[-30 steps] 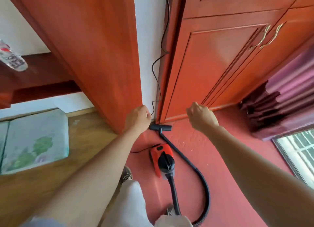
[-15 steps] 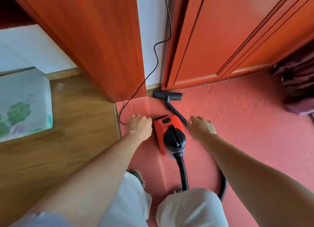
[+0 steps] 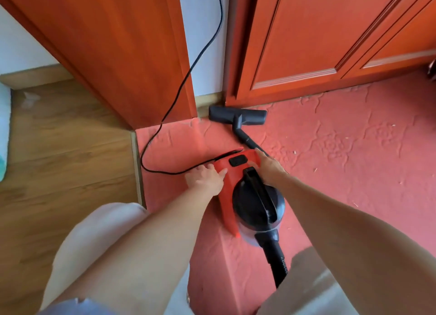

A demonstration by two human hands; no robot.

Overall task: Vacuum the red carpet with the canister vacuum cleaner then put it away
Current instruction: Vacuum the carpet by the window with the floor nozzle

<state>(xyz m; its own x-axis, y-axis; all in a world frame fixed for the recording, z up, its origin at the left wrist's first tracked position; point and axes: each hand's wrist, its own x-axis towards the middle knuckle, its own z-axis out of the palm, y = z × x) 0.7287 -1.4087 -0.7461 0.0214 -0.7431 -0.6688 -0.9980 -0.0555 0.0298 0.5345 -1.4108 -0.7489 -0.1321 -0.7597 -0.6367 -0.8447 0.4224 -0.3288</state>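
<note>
The red and black canister vacuum (image 3: 230, 196) sits on the red carpet (image 3: 342, 161) just in front of my knees. My left hand (image 3: 205, 177) grips its left side, thumb lying on the red top. My right hand (image 3: 270, 167) holds the right side by the black handle, with most of its fingers hidden behind the body. The black floor nozzle (image 3: 237, 115) lies flat by the cabinet base, its tube running back behind my right hand. A black hose (image 3: 276, 260) leaves the near end. The power cord (image 3: 184, 78) runs from the canister up the wall.
An orange wooden panel (image 3: 118, 43) stands left of the white wall strip (image 3: 203, 43), and a panelled cabinet (image 3: 318, 43) is at the right. Wood flooring (image 3: 70, 149) borders the carpet on the left. My bent knees (image 3: 101, 239) fill the bottom of the view.
My view has dropped lower and closer to the canister. Both hands came down from beside the vacuum and now hold its two sides.
</note>
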